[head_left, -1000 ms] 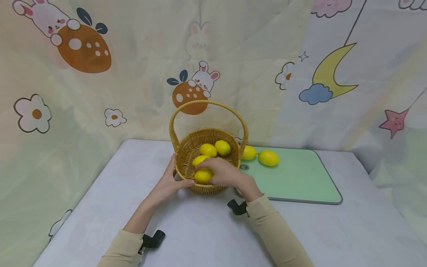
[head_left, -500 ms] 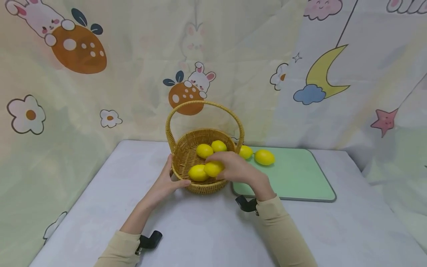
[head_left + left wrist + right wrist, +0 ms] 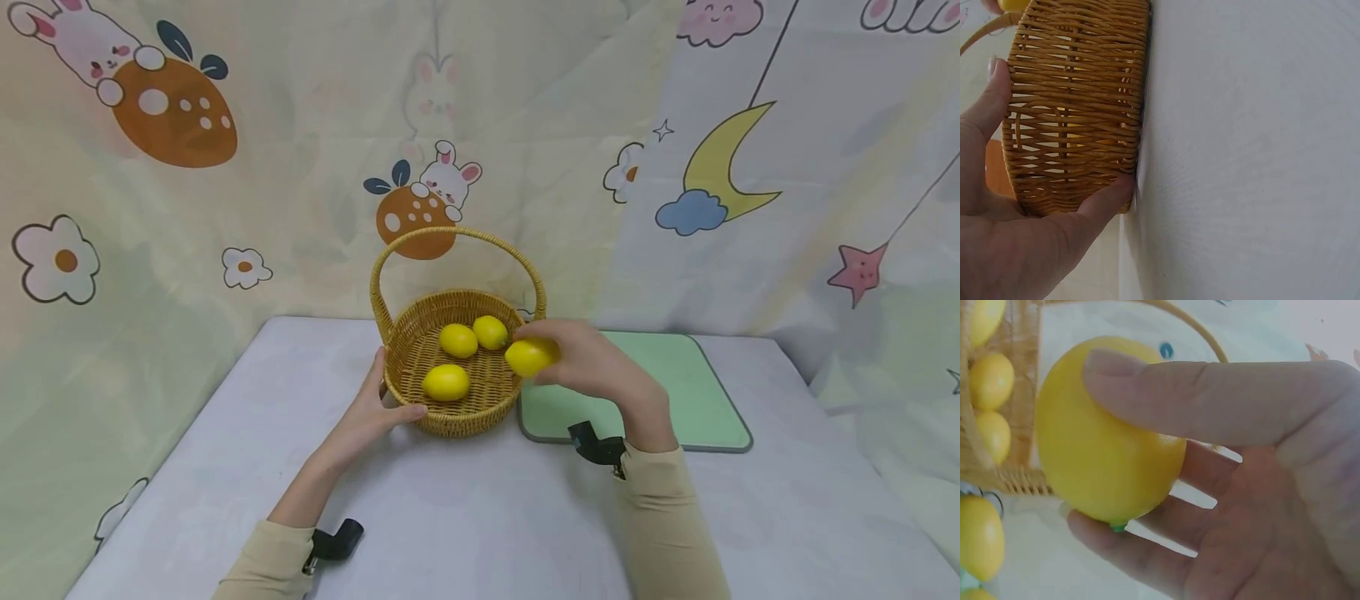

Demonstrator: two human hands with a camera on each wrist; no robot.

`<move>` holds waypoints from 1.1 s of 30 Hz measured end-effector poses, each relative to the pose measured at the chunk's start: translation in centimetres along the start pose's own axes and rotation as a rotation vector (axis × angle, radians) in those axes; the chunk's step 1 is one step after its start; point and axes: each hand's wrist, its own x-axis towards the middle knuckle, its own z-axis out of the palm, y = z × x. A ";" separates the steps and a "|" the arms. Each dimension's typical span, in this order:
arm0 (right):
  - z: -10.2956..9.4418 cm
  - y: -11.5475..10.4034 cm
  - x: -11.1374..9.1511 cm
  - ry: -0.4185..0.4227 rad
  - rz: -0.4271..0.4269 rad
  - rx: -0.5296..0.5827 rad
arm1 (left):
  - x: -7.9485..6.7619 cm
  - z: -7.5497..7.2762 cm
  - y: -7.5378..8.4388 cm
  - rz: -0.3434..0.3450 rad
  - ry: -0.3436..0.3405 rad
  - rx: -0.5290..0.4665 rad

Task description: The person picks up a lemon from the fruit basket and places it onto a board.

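1. Taking the basket [image 3: 457,423] as my dial, 12 o'clock toward the printed backdrop [image 3: 525,117], I see it upright on the white table [image 3: 450,525], its handle [image 3: 459,231] arching overhead.
2. I have the left hand [image 3: 365,423] gripping the basket's outside at 8 o'clock, thumb at the near rim, fingers round the side wall.
3. I have the right hand [image 3: 592,358] pinching the held lemon [image 3: 531,357] between thumb and fingers by the 3 o'clock rim; I can't tell whether the fruit touches the wicker. My right wrist view shows its green stem tip [image 3: 1117,527].
4. Inside the basket I count a far lemon [image 3: 458,340] at 12, a second lemon [image 3: 491,332] just beside it at 2, and a near lemon [image 3: 446,382] around 7, apart from both.
5. The green board [image 3: 697,404] lies flat at 3 to 4 o'clock, partly hidden behind the right hand.
6. Outside the basket, at 8 o'clock in my right wrist view, I catch two outlying lemons [image 3: 982,540], cut off by its edge.
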 end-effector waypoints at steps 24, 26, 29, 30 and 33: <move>0.9 6.2 0.8 0.051 0.082 -0.083 | 0.0 0.0 0.0 -0.005 -0.003 -0.006; 1.5 6.7 1.2 0.033 0.089 -0.087 | -0.1 0.0 0.1 -0.010 -0.003 -0.006; 2.5 7.4 1.8 -0.001 0.117 -0.100 | -0.2 0.0 0.3 -0.020 -0.003 -0.007; 2.8 7.7 2.0 -0.009 0.128 -0.107 | -0.2 0.0 0.3 -0.021 -0.004 -0.007; 3.5 8.2 2.4 -0.022 0.151 -0.124 | -0.1 0.1 0.4 -0.023 -0.004 -0.009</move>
